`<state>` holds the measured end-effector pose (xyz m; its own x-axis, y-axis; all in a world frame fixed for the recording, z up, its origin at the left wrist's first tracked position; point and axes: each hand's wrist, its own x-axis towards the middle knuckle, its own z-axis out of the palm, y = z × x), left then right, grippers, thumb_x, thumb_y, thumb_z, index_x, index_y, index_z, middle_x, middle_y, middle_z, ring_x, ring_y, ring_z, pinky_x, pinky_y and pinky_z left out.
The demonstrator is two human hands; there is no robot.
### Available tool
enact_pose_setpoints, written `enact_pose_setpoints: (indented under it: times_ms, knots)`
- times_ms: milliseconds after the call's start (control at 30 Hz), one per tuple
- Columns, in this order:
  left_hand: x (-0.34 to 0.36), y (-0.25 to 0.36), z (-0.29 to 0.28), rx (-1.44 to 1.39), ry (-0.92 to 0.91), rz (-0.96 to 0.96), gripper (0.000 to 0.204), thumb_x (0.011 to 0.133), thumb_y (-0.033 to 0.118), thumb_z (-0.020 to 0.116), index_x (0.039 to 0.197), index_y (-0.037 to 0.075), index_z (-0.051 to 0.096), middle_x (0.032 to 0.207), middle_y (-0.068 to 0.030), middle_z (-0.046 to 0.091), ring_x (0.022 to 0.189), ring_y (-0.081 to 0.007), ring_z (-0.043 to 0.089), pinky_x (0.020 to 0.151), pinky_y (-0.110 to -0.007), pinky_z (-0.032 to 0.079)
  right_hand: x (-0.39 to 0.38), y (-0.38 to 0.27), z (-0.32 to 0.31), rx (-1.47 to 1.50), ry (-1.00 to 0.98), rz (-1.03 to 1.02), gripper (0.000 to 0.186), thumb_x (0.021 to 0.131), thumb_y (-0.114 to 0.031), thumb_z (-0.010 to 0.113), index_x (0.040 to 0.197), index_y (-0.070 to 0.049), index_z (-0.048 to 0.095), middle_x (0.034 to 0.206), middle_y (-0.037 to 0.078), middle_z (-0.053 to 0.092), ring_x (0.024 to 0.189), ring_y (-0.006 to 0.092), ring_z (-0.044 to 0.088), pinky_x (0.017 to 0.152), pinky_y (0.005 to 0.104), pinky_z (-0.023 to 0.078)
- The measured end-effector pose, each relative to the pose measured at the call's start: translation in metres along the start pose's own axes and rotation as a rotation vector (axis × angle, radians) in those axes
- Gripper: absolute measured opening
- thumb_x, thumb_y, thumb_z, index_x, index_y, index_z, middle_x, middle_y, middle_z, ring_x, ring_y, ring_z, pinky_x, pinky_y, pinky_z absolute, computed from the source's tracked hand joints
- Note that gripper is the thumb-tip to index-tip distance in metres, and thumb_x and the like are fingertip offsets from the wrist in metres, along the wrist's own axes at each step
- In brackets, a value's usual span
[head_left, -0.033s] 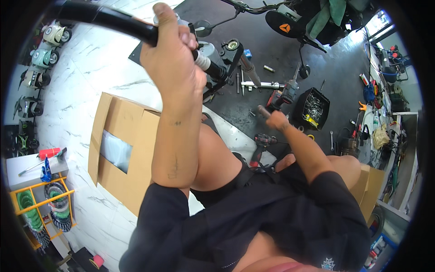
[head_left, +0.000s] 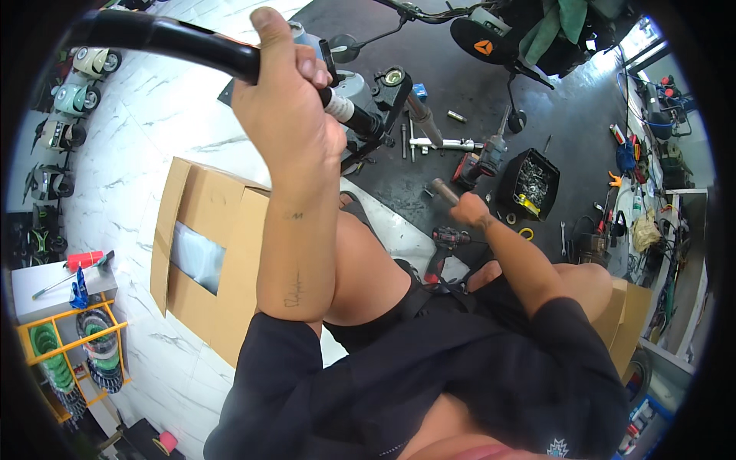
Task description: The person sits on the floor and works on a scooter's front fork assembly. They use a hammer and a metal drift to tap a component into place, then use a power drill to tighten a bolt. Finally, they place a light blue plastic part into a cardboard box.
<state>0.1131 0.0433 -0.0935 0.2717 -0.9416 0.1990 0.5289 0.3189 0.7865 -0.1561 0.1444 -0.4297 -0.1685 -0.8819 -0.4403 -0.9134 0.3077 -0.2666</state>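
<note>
I have the left hand (head_left: 287, 111) closed around a thick, glossy black curved tube (head_left: 199, 47) at upper left. My right hand (head_left: 470, 210) grips a short brownish cylindrical rod (head_left: 443, 189). Beyond it lie a grey-and-red power tool (head_left: 483, 159) and a black plastic tray (head_left: 507, 186) of loose metal hardware (head_left: 534, 180).

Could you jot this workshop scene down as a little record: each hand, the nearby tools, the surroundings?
Left hand: gripping a black tube
Right hand: holding a brownish rod
Power tools nearby: cordless drill; red-and-grey power tool
Container: black bin of small metal parts
Left of person: cardboard box with a cut-out window
Background: two-wheeler ahead; row of scooters at left
</note>
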Motion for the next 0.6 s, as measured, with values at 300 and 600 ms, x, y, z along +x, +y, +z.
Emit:
enact_pose_setpoints:
  times_ms: [300, 600]
  knots:
    - [0.002, -0.009, -0.002, 0.052, 0.097, -0.056, 0.040, 0.103, 0.039, 0.072, 0.079, 0.013, 0.052, 0.063, 0.0035, 0.045, 0.056, -0.0092, 0.043, 0.055, -0.026, 0.037, -0.011, -0.028, -0.026, 0.222, 0.259, -0.528, 0.037, 0.084, -0.035, 0.077, 0.101, -0.005, 0.064, 0.083, 0.022, 0.072, 0.083, 0.0447, 0.071, 0.076, 0.0526, 0.057]
    - [0.010, -0.001, -0.020, -0.086, 0.177, -0.006, 0.041, 0.104, 0.042, 0.071, 0.095, 0.006, 0.052, 0.070, 0.0008, 0.050, 0.063, -0.0105, 0.048, 0.064, -0.028, 0.044, -0.018, -0.004, 0.096, 0.889, -0.196, 0.343, 0.034, 0.083, -0.020, 0.074, 0.100, 0.009, 0.070, 0.078, 0.013, 0.071, 0.061, 0.0246, 0.072, 0.050, 0.0395, 0.054]
